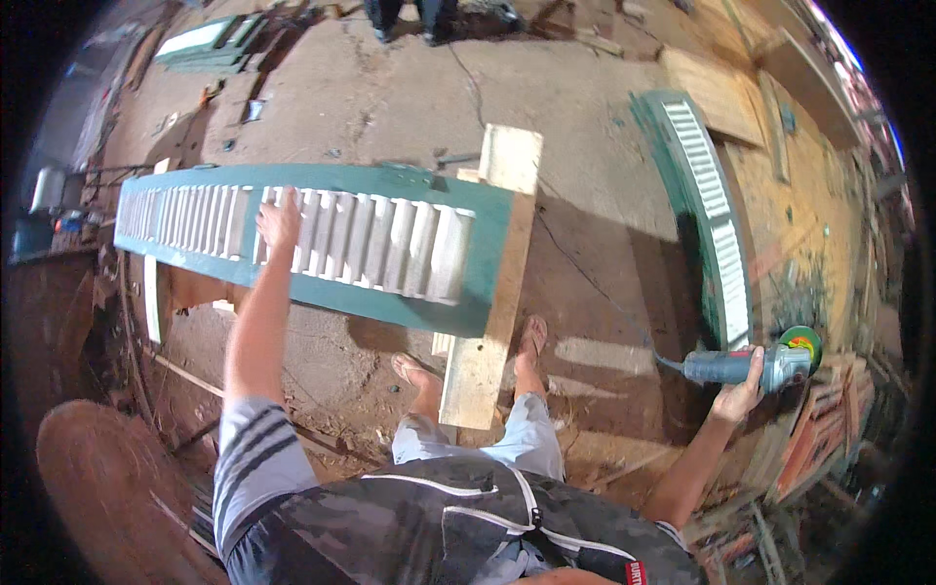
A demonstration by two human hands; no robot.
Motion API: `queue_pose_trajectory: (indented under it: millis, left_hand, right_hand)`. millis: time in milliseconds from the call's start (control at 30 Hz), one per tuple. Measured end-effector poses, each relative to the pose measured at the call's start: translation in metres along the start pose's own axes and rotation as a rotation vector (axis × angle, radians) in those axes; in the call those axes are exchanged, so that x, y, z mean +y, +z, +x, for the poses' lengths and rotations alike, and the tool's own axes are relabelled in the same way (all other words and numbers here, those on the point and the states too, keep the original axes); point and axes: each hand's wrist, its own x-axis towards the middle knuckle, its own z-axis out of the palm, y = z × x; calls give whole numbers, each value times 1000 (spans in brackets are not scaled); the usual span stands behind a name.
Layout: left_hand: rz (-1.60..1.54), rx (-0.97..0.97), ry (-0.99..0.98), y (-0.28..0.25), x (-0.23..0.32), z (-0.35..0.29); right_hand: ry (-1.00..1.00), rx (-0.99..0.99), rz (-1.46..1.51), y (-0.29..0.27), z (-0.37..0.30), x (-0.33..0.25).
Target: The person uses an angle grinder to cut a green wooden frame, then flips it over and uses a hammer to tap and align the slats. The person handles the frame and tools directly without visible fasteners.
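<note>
In front of me a long louvred shutter [390, 310] lies flat, with a green frame and pale, bare-looking slats [370, 239]. My left hand [279, 222] rests on the slats near the middle of the shutter, fingers reaching over them and holding nothing I can see. Out to the right, away from the shutter, my right hand [738, 398] is closed around the body of an angle grinder [726, 368]. Its round green-and-yellow disc [801, 346] points right, and a cord trails from its rear end.
A wooden plank [478, 385] supports the shutter's right end. Another green shutter [673, 185] lies at the right, beside wooden boards [717, 97]. Green panels [210, 44] lie at the far left. A person's legs [409, 15] show at the top. Stacked wood [819, 429] stands near the grinder.
</note>
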Motion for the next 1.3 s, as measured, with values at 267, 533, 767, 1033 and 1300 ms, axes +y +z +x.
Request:
queue_pose_trajectory:
  millis: [267, 533, 767, 1033, 1300]
  left_hand:
    - [-319, -121, -76, -102, -37, -354]
    - [-252, -295, -596, -168, -106, -502]
    - [-312, -288, -507, -35, -183, -394]
    - [-866, -505, -335, 146, -169, -207]
    - [-965, -658, -392, 243, -95, -170]
  right_hand:
    - [-430, -409, -333, 190, 99, -26]
    - [-807, -892, -411, 483, 32, -52]
    - [-322, -1198, -313, 648, -170, 62]
    - [-201, -1463, -860, 711, -268, 256]
    - [80, -1784, -1260, 740, -285, 380]
